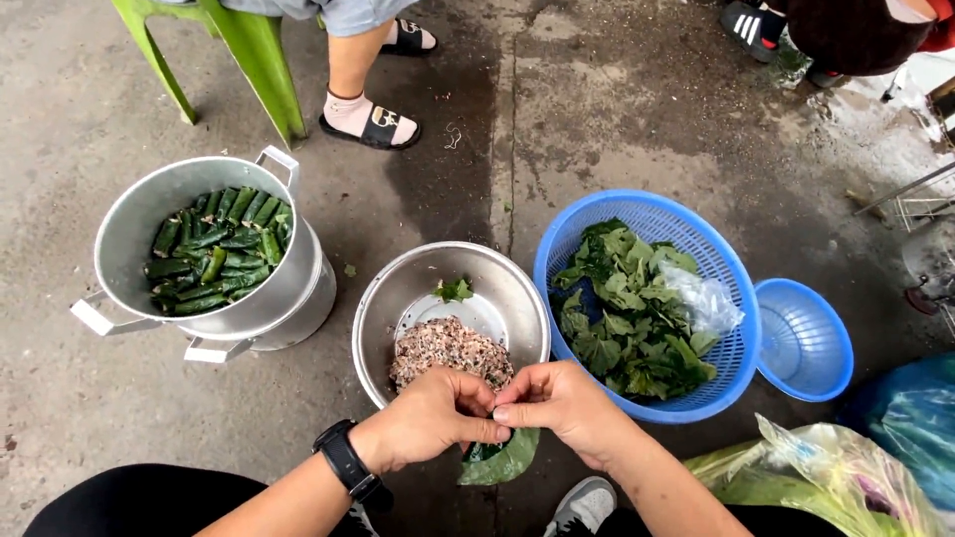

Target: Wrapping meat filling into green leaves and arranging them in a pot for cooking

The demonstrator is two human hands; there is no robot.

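Both hands sit right up close at the bottom of the head view, meeting over a green leaf [500, 459]. Left hand [430, 418], with a black watch [345, 459] on the wrist, is curled shut with fingertips pinching the top of the leaf. Right hand [565, 406] is closed on it too, thumb and fingers pressed against the left ones, so the leaf hangs down between them, just in front of the steel bowl [398, 298].

That bowl sits on the concrete floor [597, 119] and has a mound of speckled minced filling [450, 350] in it, plus one small leaf scrap at the back. To the left is a big aluminium pot [139, 224] with rolled green leaf parcels [217, 254] stacked inside. To the right, a blue plastic basket [647, 209] full of loose leaves [629, 313], with a smaller blue basket [806, 340] touching its side. Someone else's sandalled foot [370, 119] is up top by a green chair leg [261, 62].
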